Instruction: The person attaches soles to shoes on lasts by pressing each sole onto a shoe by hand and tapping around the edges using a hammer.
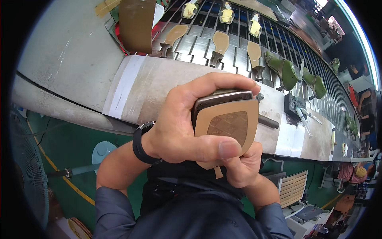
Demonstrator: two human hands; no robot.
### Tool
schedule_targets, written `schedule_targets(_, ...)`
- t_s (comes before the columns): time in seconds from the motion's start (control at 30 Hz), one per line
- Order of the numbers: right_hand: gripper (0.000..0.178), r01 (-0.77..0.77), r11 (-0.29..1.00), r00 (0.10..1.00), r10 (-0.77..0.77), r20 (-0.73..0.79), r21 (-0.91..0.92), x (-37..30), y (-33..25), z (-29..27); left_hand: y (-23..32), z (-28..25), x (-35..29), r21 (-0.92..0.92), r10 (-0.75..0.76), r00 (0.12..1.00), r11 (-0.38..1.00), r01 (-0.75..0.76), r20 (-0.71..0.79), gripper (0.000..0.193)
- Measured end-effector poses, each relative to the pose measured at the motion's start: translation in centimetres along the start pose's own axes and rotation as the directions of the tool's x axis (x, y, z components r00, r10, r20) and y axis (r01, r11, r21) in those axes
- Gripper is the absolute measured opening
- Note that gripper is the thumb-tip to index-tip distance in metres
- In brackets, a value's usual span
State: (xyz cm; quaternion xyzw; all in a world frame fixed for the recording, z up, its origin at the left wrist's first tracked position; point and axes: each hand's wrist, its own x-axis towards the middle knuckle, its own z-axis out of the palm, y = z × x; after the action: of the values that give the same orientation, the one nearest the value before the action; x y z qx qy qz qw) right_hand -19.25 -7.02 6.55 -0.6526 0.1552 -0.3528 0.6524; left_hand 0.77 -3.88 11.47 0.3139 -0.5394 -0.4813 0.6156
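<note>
Close in front of my chest, both hands hold a shoe with its tan sole (227, 125) turned up toward me. A brown textured patch fills the middle of the sole, and a dark upper shows along its far edge. My left hand (177, 127) wraps around the forepart, fingers over the far side and thumb pressed on the sole. Lower down, my right hand (244, 169) is closed around the nearer, narrower part, its thumb beside the left thumb. Beneath the thumbs a small tan tip pokes out. The rest of the shoe is hidden by my hands.
Beyond the worktable (159, 85) runs a slatted metal conveyor (203, 38) carrying tan heeled soles (221, 42), green shoes (284, 69) and others with yellow stuffing (227, 15). A dark rod (268, 121), a black block (293, 105) and brushes (304, 121) lie right. A fan (32, 171) stands left.
</note>
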Motion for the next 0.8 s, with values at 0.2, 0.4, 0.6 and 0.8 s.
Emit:
schedule_targets(0.2,0.016,0.050,0.999,0.999,-0.050,-0.020,0.005,0.7,-0.4,0.5,-0.9,-0.5,-0.1,0.044,0.108,0.993,0.993,-0.110,0.045,0.092)
schedule_targets(0.4,0.017,0.028,0.998,0.999,-0.027,-0.016,0.054,0.6,-0.2,0.6,-0.5,-0.3,-0.3,0.047,0.066,0.998,0.997,-0.067,0.012,0.086)
schedule_targets(0.6,0.017,0.024,1.000,0.999,-0.024,-0.033,-0.016,0.4,-0.2,0.2,1.2,1.0,-0.2,-0.149,-0.146,0.982,0.981,0.127,-0.120,0.073)
schedule_targets(0.8,0.030,-0.141,0.968,0.989,0.148,-0.022,0.206,1.3,-1.3,-0.8,-0.8,0.1,1.0,-0.141,0.080,0.996,0.986,-0.085,-0.039,0.069)
